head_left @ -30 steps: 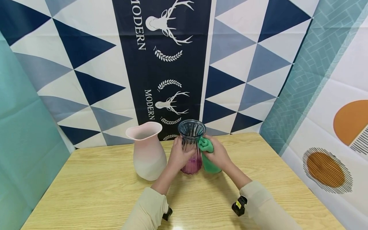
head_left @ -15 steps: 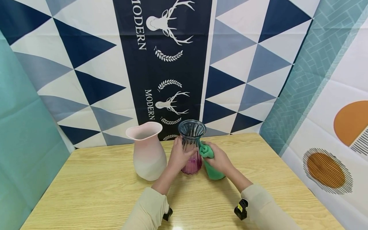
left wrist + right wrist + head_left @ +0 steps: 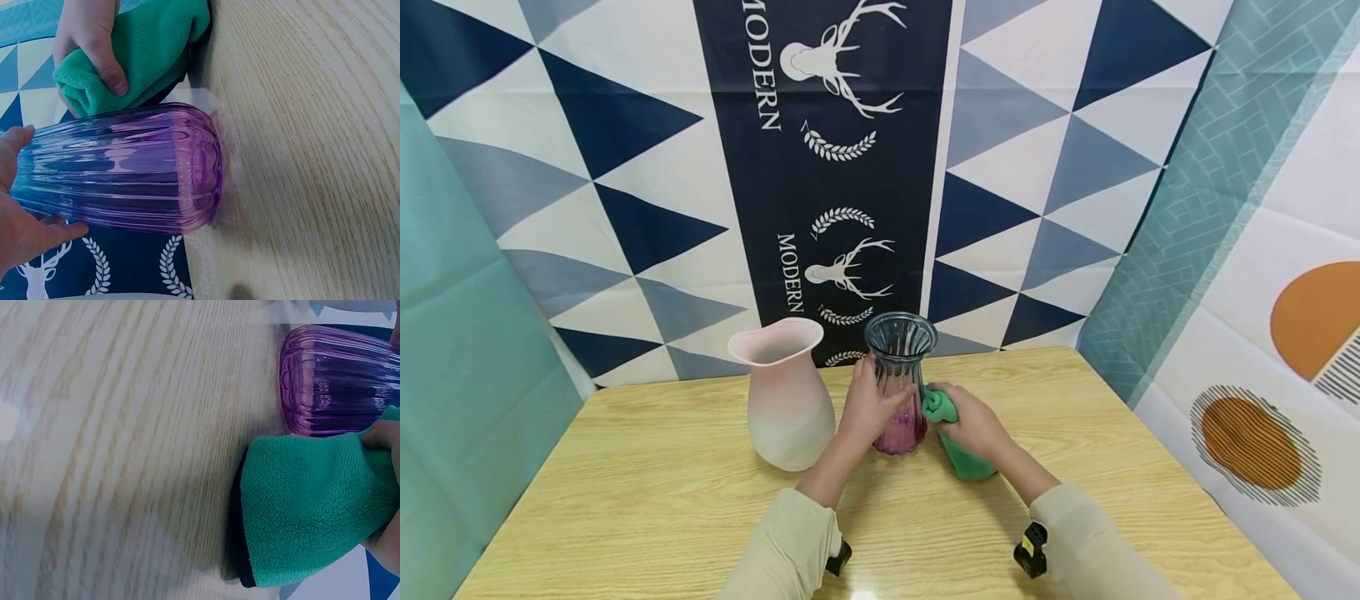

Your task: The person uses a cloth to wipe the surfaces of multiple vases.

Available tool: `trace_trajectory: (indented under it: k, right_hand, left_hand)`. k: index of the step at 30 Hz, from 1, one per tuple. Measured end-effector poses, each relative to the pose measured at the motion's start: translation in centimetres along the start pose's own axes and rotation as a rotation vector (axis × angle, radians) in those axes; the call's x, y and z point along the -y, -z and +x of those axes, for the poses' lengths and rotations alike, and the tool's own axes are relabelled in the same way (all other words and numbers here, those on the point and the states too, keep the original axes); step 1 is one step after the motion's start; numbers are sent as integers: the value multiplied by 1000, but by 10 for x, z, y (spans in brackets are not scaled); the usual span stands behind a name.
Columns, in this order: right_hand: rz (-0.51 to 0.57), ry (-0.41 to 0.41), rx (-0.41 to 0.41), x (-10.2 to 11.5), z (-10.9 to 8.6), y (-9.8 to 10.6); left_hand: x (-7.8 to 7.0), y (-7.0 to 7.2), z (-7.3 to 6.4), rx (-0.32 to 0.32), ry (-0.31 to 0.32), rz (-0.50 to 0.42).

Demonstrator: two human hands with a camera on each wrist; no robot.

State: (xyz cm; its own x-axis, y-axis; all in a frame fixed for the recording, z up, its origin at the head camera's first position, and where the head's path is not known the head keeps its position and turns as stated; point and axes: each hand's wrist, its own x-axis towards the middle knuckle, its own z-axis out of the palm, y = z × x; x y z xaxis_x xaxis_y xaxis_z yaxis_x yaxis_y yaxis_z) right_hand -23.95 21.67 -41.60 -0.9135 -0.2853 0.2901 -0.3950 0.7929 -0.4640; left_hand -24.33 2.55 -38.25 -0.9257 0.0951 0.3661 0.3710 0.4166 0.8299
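A ribbed glass vase (image 3: 901,421), blue at the rim and fading to purple-pink at the base, stands upright on the table. My left hand (image 3: 867,406) grips its narrow upper part from the left, thumb and fingers around the glass. On the vase's right side, my right hand (image 3: 973,422) holds a bunched green cloth (image 3: 964,454). In the left wrist view, the cloth's folded end (image 3: 81,81) lies close beside the vase; the right thumb presses on it. Loose cloth (image 3: 306,506) hangs down near the tabletop in the right wrist view.
A white-and-pink vase (image 3: 790,408) with a wavy rim stands on the wooden table (image 3: 647,483), just left of the glass vase. Patterned cloth backdrops (image 3: 1015,167) rise behind the table and at both sides.
My right hand has slid the green cloth down the right side of the glass vase, a little outward and toward me. The left hand and both vases have stayed in place.
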Motion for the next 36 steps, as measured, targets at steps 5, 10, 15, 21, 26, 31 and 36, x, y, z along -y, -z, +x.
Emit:
trace_trajectory:
  k: [5,10,15,21,26,31,36]
  right_hand:
    - [-33,-15,40,-3,0,-1]
    - [-38,-20,57,-2,0,0]
    - [-18,-20,27,-3,0,3]
    - [69,5,-97,1,3,6]
    - [143,16,-213,10,8,10]
    - [190,-4,-305,16,15,14]
    - [240,-3,-383,21,20,18]
  left_hand:
    - [0,-1,0,-2,9,1]
    - [1,-2,0,-24,4,6]
    - [1,-3,-1,-28,13,15]
    - [1,-4,-1,-40,-20,9]
    - [1,-4,-1,-57,-27,12]
    - [-1,-4,-1,-69,-21,2]
    - [0,-3,-1,-65,-17,-4]
